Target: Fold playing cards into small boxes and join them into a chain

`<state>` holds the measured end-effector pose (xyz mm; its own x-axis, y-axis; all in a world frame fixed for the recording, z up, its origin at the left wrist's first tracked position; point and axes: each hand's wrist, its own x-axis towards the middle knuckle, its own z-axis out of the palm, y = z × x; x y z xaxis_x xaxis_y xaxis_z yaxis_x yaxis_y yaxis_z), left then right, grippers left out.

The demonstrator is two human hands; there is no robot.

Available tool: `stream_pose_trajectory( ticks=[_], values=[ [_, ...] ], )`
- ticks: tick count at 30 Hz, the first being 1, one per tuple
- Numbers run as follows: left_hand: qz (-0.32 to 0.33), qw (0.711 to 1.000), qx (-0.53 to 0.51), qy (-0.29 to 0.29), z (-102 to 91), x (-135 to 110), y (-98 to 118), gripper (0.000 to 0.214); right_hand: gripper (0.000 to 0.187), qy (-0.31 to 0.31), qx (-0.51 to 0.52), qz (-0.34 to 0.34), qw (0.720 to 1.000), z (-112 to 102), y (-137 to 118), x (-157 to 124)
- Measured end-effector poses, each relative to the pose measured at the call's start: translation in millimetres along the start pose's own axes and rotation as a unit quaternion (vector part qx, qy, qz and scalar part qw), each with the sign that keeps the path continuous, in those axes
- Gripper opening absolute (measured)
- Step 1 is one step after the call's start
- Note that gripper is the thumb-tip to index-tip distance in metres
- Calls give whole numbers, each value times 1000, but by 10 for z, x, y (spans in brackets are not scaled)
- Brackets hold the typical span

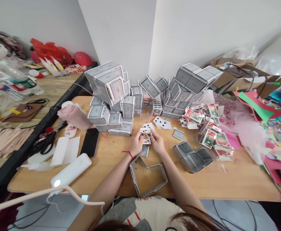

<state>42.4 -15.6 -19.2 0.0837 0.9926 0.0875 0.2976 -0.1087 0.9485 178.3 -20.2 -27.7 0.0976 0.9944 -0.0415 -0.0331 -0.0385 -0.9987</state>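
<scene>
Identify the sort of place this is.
Probably a craft workspace, perhaps at home: stacked card-covered boxes on a wooden table, black scissors, and a pile of flat wooden sticks alongside.

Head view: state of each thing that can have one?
Face card: held, face toward camera
Left hand: gripping that card
Right hand: gripping that card
Heart-shaped card frame: open, hollow
Heart-shaped card box: covered on top
Black phone: screen dark
White device: round light lit
White roll: partly unrolled

The wooden table (246, 183) bears a black phone (89, 142), playing cards (163, 123) — and a heart-shaped frame (135, 179).
</scene>
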Motion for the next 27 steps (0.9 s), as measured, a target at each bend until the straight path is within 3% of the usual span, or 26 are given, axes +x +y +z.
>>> stream_pose_trajectory(
  ticks=[5, 11, 18, 27],
  values=[
    [3, 1000, 1, -5, 5, -3, -26, 44, 46, -13, 2, 0, 1000, 20, -60, -17],
    [7, 999, -13, 34, 19, -17, -46, 37, 37, -29, 10, 7, 1000, 33, -160, -47],
    [3, 999, -29, 19, 39, -12, -106, 32, 28, -39, 42, 18, 998, 40, -150, -37],
    [46, 999, -24, 10, -13, -25, 56, 36, 29, -51, 63, 28, 996, 30, -103, -21]
  ],
)
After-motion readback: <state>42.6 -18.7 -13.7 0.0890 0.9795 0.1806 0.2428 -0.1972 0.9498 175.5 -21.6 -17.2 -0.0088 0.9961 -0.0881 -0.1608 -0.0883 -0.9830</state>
